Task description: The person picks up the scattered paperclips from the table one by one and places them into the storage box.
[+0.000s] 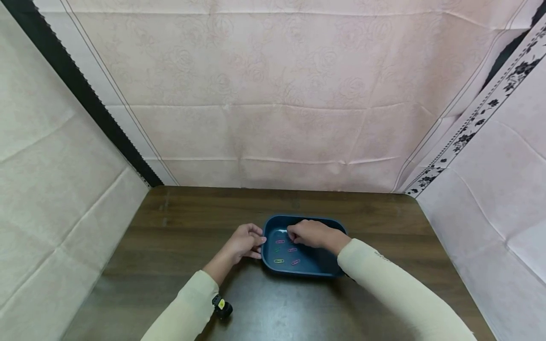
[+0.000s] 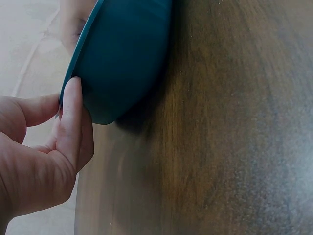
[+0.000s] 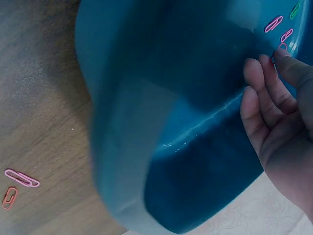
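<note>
A dark blue plastic tray (image 1: 315, 273) stands on the wooden table. At its left end, my left hand (image 1: 246, 245) pinches the rim between thumb and fingers; the left wrist view shows the fingers (image 2: 73, 110) against the outer wall. My right hand (image 1: 314, 234) reaches down inside the tray. Between its thumb and index finger it pinches a reddish paper clip (image 3: 282, 47), partly covered by the fingertips. Several paper clips lie on the tray floor near that hand, among them a yellow one (image 1: 279, 261), a green one (image 1: 277, 250) and a pink one (image 1: 296, 262).
On the table beside the tray lie a pink paper clip (image 3: 22, 178) and an orange paper clip (image 3: 10, 198), seen in the right wrist view. Pale patterned cloth (image 1: 273, 94) hangs behind the table (image 1: 179, 265) and along both sides.
</note>
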### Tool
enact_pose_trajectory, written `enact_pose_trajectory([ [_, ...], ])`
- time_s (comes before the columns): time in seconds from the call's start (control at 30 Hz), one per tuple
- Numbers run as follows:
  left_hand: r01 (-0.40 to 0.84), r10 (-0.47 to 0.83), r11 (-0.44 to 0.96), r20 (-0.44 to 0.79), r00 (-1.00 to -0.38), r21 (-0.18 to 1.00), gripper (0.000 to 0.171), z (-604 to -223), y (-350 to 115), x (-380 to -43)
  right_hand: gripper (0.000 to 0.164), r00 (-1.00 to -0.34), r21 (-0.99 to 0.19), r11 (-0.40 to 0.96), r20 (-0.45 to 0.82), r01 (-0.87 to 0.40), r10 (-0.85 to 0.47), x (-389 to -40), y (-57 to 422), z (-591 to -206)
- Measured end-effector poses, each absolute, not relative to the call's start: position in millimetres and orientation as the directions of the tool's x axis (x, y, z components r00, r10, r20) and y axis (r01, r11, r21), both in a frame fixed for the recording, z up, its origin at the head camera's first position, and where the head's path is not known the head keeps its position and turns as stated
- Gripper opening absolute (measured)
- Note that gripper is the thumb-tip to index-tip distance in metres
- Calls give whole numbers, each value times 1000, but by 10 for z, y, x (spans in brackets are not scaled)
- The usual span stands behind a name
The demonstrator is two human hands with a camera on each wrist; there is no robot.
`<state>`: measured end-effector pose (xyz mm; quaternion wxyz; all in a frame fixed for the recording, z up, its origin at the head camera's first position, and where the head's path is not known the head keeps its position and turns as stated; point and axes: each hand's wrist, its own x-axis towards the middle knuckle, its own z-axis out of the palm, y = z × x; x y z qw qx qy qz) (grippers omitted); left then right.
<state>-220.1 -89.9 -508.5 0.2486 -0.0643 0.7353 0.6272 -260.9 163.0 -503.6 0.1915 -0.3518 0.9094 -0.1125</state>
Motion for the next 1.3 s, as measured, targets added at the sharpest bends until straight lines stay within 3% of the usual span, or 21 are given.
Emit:
enact_pose_trajectory([
  [0.9,-410,229,195,-448,-864,891,24,-5069,-900,-2183,11,-704,-237,758,-280,-608,-653,-2587,1574,-5069],
  [1.3,-405,226,194,-442,-868,894,26,-5060,-895,-2170,8,-717,-255,764,-266,-592,-644,-2582,1607,-5040],
])
